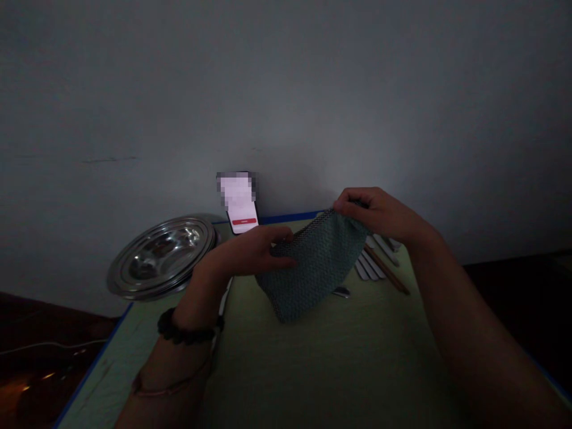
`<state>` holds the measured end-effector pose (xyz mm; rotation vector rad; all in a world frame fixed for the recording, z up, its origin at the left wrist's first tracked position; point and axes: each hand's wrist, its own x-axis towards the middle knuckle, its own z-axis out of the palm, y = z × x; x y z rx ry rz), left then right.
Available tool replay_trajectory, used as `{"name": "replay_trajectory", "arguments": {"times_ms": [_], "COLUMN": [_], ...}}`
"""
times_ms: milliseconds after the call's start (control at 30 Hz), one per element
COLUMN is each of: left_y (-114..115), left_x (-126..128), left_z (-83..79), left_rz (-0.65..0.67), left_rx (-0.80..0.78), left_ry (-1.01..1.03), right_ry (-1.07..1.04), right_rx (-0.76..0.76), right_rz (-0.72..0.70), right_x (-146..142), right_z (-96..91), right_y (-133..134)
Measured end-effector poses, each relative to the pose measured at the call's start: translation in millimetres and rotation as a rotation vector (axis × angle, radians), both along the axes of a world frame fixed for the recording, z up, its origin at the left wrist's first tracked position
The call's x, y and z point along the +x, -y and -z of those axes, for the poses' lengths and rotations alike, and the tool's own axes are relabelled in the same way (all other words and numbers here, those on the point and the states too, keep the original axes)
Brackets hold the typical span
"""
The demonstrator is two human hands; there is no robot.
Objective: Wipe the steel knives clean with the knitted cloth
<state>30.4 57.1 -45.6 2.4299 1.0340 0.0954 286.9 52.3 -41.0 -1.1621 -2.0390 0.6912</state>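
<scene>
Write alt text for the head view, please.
A person's right hand grips one end of a grey-green cloth above a pale green table, with the left hand at its other side. A lit phone stands by the wall behind; shiny metal plates sit left, brown sticks and metal handles right.

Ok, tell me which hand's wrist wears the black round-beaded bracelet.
The left hand: the black round-beaded bracelet circles its wrist. The right hand, pinching the grey-green woven cloth, shows none.
</scene>
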Motion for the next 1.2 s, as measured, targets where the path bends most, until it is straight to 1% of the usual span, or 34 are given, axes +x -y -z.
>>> {"name": "replay_trajectory", "arguments": {"times_ms": [100,267,367,400,467,533,600,667,767,833,900,1000,1100,1200], "left_y": [0,3,4,3,2,0,-4,-7,-8,-7,-7,-7,-6,5], "left_x": [-6,-23,-32,-33,-35,-34,-31,-27,-21,-19,-19,-19,-19,-20], "left_z": [-4.8,-14.8,-17.4,-17.2,-15.5,-12.5,-9.6,-7.8,-8.3,-10.0,-11.4,-10.4,-8.9,-15.7], "left_rz": [-0.016,-0.152,-0.191,-0.209,-0.282,-0.394,-0.524,-0.641,-0.746,-0.761,-0.768,-0.75,-0.61,-0.411], "left_rx": [0.001,0.014,0.013,-0.002,-0.04,-0.068,-0.072,-0.051,0.083,0.187,0.255,0.262,0.245,0.295], "left_ry": [-0.04,0.019,0.093,0.147,0.301,0.487,0.617,0.631,0.521,0.449,0.382,0.276,0.238,0.218], "right_ry": [0.054,0.218,0.157,0.102,-0.008,-0.048,-0.022,-0.024,-0.172,-0.312,-0.439,-0.614,-0.751,-0.839], "right_rx": [-0.004,-0.002,0.001,-0.028,-0.15,-0.318,-0.445,-0.481,-0.437,-0.44,-0.473,-0.511,-0.478,-0.481], "right_rz": [0.044,0.044,0.075,0.085,0.085,0.023,-0.074,-0.146,-0.134,-0.099,-0.059,-0.027,-0.045,-0.065], "right_x": [7,16,19,20,23,26,28,28,25,21,15,3,-13,-29], "right_z": [0.7,3.7,7.2,8.1,8.6,7.5,6.1,6.1,9.2,11.0,10.0,3.3,-4.2,-8.1], "right_y": [-2,-6,-8,-8,-7,-4,-2,-1,-2,-3,-1,5,11,10]}}
